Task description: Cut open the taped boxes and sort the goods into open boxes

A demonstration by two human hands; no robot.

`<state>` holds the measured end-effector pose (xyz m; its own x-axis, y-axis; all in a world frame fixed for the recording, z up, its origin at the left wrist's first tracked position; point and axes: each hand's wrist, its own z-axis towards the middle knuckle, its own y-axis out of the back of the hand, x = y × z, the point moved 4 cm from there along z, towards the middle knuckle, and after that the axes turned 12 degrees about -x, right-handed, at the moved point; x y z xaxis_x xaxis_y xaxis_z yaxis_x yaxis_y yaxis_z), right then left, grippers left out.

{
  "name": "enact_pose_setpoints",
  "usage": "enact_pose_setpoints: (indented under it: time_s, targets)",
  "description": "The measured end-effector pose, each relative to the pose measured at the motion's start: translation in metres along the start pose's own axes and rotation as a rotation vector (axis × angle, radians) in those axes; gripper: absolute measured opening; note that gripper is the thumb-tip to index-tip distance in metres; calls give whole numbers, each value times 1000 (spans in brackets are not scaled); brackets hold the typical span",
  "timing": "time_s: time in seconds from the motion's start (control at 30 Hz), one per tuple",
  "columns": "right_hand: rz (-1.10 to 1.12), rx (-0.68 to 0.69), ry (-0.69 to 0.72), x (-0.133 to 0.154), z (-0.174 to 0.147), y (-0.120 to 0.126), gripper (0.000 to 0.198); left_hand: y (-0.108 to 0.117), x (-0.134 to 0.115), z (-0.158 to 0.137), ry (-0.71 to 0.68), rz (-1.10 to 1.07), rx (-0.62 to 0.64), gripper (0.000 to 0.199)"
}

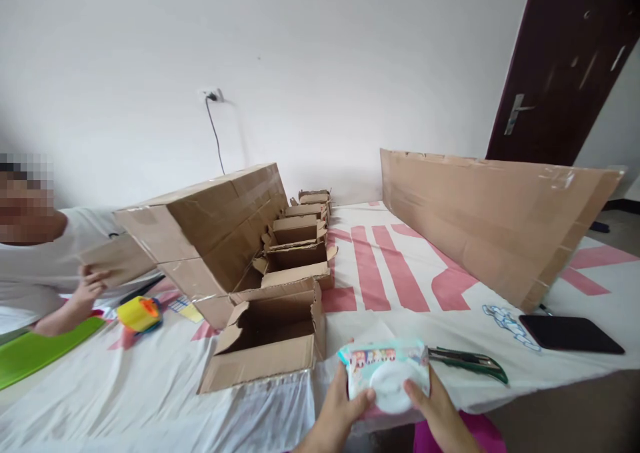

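Observation:
A pack of wet wipes (pixel 370 366), pale turquoise with a white oval lid, is held at the table's near edge. My left hand (pixel 345 399) grips its left end, the thumb lying on the front. On the right end my right hand (pixel 427 393) is closed too, its thumb resting on the lid. The fingers behind the pack are hidden. Just right of it lies a green-handled utility knife (pixel 467 361). Left of the pack stands the nearest open cardboard box (pixel 265 356), apart from my hands.
More open boxes (pixel 297 266) run back in a row beside a long cardboard structure (pixel 225 219). A tall cardboard panel (pixel 490 219) stands at right, near a black phone (pixel 573 333). Across the table at left, a person (pixel 75 259) holds a cardboard piece (pixel 120 259) near a yellow object (pixel 137 314).

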<state>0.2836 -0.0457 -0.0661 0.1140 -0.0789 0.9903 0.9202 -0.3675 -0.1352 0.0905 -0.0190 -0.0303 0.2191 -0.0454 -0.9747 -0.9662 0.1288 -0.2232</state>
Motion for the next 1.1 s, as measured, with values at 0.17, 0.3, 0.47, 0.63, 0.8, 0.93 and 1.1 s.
enact_pose_setpoints:
  time_s: [0.17,0.3,0.47,0.63,0.8,0.93,1.1]
  targets:
    - [93,24,133,84,73,-21,70,-26,-70,68,-261,66,-194,69]
    - [94,36,135,121,140,-47,67,-44,-82,131,-288,-38,-489,64]
    - [7,19,84,115,179,-58,45,-56,-58,172,-160,-66,-579,43]
    - [0,-6,103,99,167,-41,45,-61,-48,159,-155,-77,-553,51]
    - [22,-113,197,77,125,-7,62,-73,-35,99,-239,-103,-475,82]
    - [-7,-224,200,23,69,23,70,-65,-1,37,-250,-171,-320,82]
    - [-184,-183,143,-63,5,30,78,-13,44,-21,-105,-121,-247,92]
